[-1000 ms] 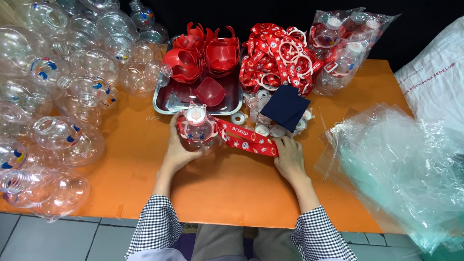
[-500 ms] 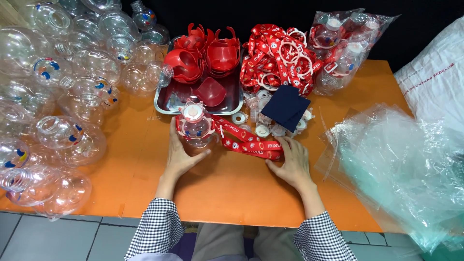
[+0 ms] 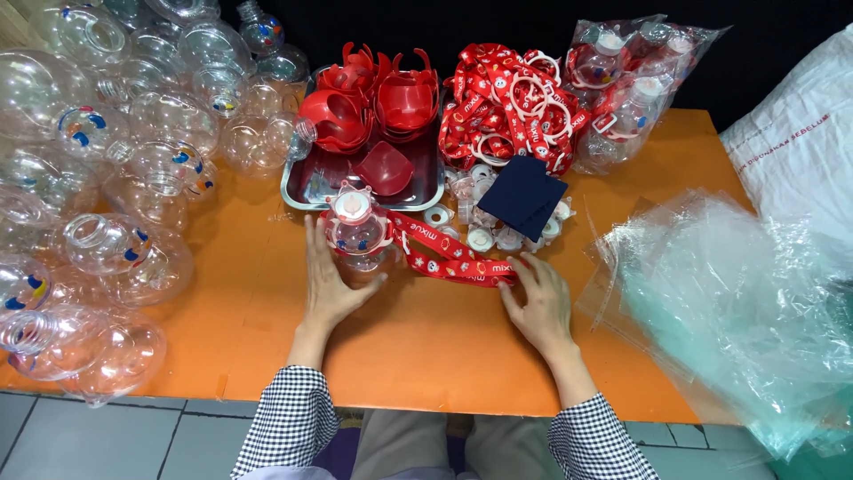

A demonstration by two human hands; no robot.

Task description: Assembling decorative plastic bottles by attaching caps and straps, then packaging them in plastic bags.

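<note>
Hands are working at the middle of an orange table (image 3: pixel 418 347), seen from the head camera. The left hand (image 3: pixel 330 284) is cupping a small clear bottle (image 3: pixel 357 229) with a red and white cap, its grip closing around the bottle's near side, fingers lying flat along the left of it. The bottle is standing just in front of a metal tray (image 3: pixel 302 188) that is holding red cup parts (image 3: pixel 373 98). A red printed strap (image 3: pixel 444 256) is running from the bottle's neck rightward to the right hand (image 3: pixel 538 302), whose fingertips are pressing down on the strap's end; this grip is flat and open rather than pinching.

Open table is lying between and in front of both hands, down to the near edge by the checked sleeves (image 3: pixel 293 418). Left of the left hand, clear round bottles (image 3: pixel 124 249) are crowding the table up to its left edge. On the right, loose clear bags (image 3: pixel 737 302) are spilling past the right edge. Behind the strap, white caps (image 3: pixel 484 236) and a dark blue cloth (image 3: pixel 524 196) are sitting, with a pile of red straps (image 3: pixel 506 107) and bagged bottles (image 3: pixel 631 89) beyond.
</note>
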